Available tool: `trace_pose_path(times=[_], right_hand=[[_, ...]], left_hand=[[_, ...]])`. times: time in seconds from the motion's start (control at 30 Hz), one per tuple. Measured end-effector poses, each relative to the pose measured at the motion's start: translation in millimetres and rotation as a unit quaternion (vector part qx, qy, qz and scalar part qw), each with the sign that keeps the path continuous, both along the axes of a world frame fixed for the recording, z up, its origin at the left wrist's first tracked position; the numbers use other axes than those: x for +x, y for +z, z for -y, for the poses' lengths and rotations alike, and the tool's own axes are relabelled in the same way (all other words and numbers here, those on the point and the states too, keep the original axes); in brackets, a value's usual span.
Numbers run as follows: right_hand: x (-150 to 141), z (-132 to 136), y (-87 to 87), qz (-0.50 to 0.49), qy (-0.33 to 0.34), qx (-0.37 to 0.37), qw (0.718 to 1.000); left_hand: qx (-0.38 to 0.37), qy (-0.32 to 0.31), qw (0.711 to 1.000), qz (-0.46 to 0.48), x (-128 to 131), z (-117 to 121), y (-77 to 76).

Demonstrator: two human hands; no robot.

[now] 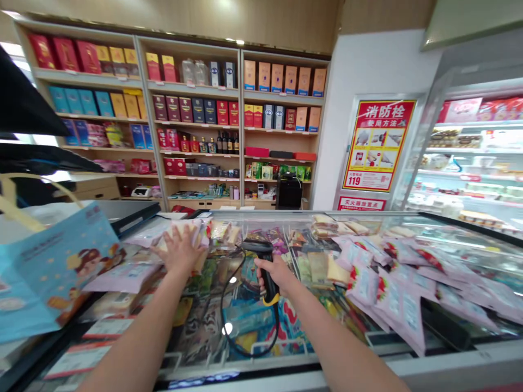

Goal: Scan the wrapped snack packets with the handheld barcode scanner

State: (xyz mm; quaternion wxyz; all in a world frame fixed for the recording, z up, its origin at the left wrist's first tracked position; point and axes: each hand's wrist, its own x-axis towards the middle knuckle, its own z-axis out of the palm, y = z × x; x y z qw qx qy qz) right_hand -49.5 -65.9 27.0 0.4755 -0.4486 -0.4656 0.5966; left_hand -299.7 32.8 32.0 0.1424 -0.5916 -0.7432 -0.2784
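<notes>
My right hand [274, 272] is wrapped round the grip of a black and yellow barcode scanner [258, 247], held above the glass top of a chest freezer [229, 283]. The scanner's black cable [223, 305] loops down over the glass. On the left, my left hand [180, 247] lies with fingers spread on a pale plastic-wrapped package [196, 231]; its palm hides much of the wrapping. Just below that hand rests another pale lilac package [126, 276]. Through the glass, several coloured packets show in wire baskets.
A blue paper bag [61, 261] with yellow handles stands at the left. Several lilac bread-like packages [392, 294] are heaped on the right of the freezer, with wrapped sandwiches [324, 226] behind. Shelves of boxes [196, 109] line the back wall; a lit display fridge [469, 163] stands right.
</notes>
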Motion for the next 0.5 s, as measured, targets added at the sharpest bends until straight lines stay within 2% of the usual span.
trace_pose_path(times=[0.13,0.23,0.33,0.4,0.5], right_hand=[[22.2,3.7,-2.4,0.006,-0.005,0.001,1.0],[35.4,8.8,-3.4,-0.014,-0.015,0.025,0.999],[51.2,17.2,-2.9,-0.032,-0.043,0.041,0.998],[65.6,24.2,-2.1,-0.037,-0.069,0.049,0.996],[91.3,33.8,-2.3,-0.044,-0.102,0.068,0.992]], left_hand=[[0.032,-0.023,0.999,-0.017,18.8,6.8,3.5],[0.043,-0.075,0.996,-0.019,51.5,13.6,2.8],[0.021,-0.163,0.986,-0.035,101.7,25.0,-2.3],[-0.022,-0.237,0.97,-0.038,142.8,35.3,-7.9],[-0.078,-0.344,0.935,0.024,207.6,50.5,-20.0]])
